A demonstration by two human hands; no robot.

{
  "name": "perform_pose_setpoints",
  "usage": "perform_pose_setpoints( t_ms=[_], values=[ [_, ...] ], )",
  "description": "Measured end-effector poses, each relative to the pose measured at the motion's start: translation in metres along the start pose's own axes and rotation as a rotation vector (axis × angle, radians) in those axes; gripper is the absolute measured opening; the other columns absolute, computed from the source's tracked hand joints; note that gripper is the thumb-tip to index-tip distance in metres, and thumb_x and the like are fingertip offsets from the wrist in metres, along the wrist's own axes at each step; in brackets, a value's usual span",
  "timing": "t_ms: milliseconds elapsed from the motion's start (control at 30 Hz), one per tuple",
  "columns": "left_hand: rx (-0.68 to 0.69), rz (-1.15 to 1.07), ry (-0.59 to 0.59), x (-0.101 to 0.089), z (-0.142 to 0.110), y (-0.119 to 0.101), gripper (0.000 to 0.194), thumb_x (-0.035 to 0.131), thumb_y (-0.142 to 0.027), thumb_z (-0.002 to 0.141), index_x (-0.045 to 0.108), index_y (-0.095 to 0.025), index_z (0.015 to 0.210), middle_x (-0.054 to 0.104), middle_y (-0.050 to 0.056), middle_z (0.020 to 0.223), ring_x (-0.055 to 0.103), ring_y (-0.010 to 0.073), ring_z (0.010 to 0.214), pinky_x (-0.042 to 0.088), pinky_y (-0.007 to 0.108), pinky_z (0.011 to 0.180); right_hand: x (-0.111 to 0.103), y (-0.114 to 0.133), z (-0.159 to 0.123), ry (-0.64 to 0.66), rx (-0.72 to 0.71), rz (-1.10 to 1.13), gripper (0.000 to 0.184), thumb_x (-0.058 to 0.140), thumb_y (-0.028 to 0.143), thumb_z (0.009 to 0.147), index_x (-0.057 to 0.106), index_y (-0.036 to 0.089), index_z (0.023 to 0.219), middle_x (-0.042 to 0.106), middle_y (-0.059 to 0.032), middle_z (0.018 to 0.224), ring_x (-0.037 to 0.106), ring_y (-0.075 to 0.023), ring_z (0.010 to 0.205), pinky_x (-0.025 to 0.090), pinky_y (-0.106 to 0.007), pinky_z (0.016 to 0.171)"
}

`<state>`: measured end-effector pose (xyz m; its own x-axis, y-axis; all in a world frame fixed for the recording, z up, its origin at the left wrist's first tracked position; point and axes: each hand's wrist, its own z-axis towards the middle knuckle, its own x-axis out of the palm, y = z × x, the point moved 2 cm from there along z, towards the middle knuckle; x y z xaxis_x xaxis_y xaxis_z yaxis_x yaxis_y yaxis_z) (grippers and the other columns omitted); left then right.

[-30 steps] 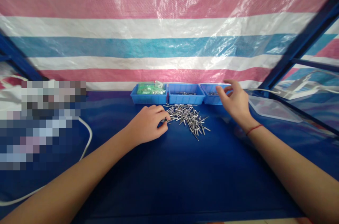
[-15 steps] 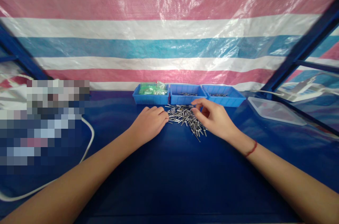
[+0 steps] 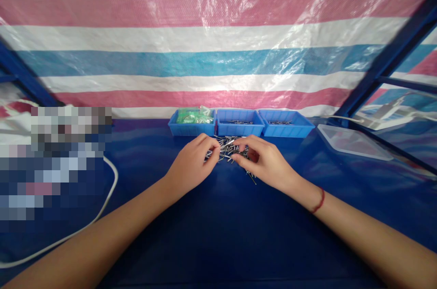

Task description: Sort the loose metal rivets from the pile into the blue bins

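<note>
A loose pile of thin silver blind rivets lies on the blue tabletop between my hands. On its left side, my left hand is closed, thumb and forefinger curled together. Several rivets show in the gap inside its curl; the other fingertips are hidden. Over the pile's right part, my right hand is open. Its thumb and forefinger are apart, pointing left, with rivets of the pile visible around and below them and nothing gripped that I can see.
Behind the pile stand three blue bins in a row: the left bin holds green and clear plastic packets, the middle bin and right bin hold some metal pins. A clear plastic lid lies right. A white cable curves at left.
My right hand has moved left over the pile, its thumb and forefinger apart. My left hand has turned, showing rivets inside its curl. The two hands are closer together.
</note>
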<state>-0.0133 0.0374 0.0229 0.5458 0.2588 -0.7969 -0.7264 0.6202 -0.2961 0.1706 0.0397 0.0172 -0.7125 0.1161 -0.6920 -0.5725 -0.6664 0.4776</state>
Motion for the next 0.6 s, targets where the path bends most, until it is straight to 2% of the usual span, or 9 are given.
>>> perform_pose_setpoints(
  t_ms=[167, 267, 333, 500, 600],
  values=[
    [0.043, 0.047, 0.046, -0.003, -0.001, -0.007, 0.014, 0.044, -0.019, 0.090, 0.056, -0.017, 0.084, 0.060, 0.004, 0.088, 0.056, 0.0156, 0.080, 0.043, 0.027, 0.072, -0.003, 0.007, -0.003, -0.034, -0.019, -0.048, 0.038, 0.059, 0.034, 0.084, 0.051, 0.018, 0.118, 0.061, -0.0062, 0.096, 0.058, -0.0144, 0.069, 0.050, -0.029, 0.068],
    [0.093, 0.086, 0.082, -0.003, -0.003, -0.010, 0.015, 0.042, -0.019, 0.091, 0.056, -0.016, 0.086, 0.059, 0.004, 0.089, 0.056, 0.0161, 0.082, 0.044, 0.028, 0.074, -0.006, 0.011, -0.003, 0.029, -0.112, -0.095, 0.028, 0.052, 0.030, 0.090, 0.054, 0.020, 0.115, 0.061, -0.0069, 0.106, 0.061, -0.0174, 0.090, 0.050, -0.030, 0.079],
    [0.105, 0.091, 0.089, -0.002, -0.003, -0.011, 0.017, 0.040, -0.018, 0.092, 0.055, -0.015, 0.087, 0.059, 0.005, 0.089, 0.056, 0.0164, 0.083, 0.044, 0.029, 0.076, -0.007, 0.011, -0.004, 0.069, -0.159, -0.143, 0.022, 0.046, 0.025, 0.093, 0.058, 0.020, 0.110, 0.063, -0.0059, 0.107, 0.060, -0.0177, 0.096, 0.049, -0.030, 0.083],
    [0.035, -0.044, 0.022, -0.001, -0.003, -0.011, 0.017, 0.040, -0.020, 0.093, 0.055, -0.016, 0.087, 0.058, 0.004, 0.088, 0.056, 0.0149, 0.082, 0.044, 0.028, 0.076, -0.009, 0.010, -0.003, 0.138, -0.122, -0.261, 0.022, 0.042, 0.024, 0.094, 0.060, 0.019, 0.105, 0.067, -0.0055, 0.097, 0.064, -0.0190, 0.089, 0.049, -0.031, 0.078],
    [0.001, -0.201, -0.006, 0.001, -0.003, -0.012, 0.012, 0.046, -0.023, 0.091, 0.055, -0.017, 0.088, 0.058, 0.002, 0.086, 0.056, 0.0132, 0.079, 0.045, 0.026, 0.074, -0.006, 0.010, -0.003, 0.187, -0.072, -0.194, 0.019, 0.042, 0.024, 0.094, 0.059, 0.020, 0.103, 0.068, -0.0036, 0.095, 0.065, -0.0174, 0.085, 0.048, -0.028, 0.074]
  ],
)
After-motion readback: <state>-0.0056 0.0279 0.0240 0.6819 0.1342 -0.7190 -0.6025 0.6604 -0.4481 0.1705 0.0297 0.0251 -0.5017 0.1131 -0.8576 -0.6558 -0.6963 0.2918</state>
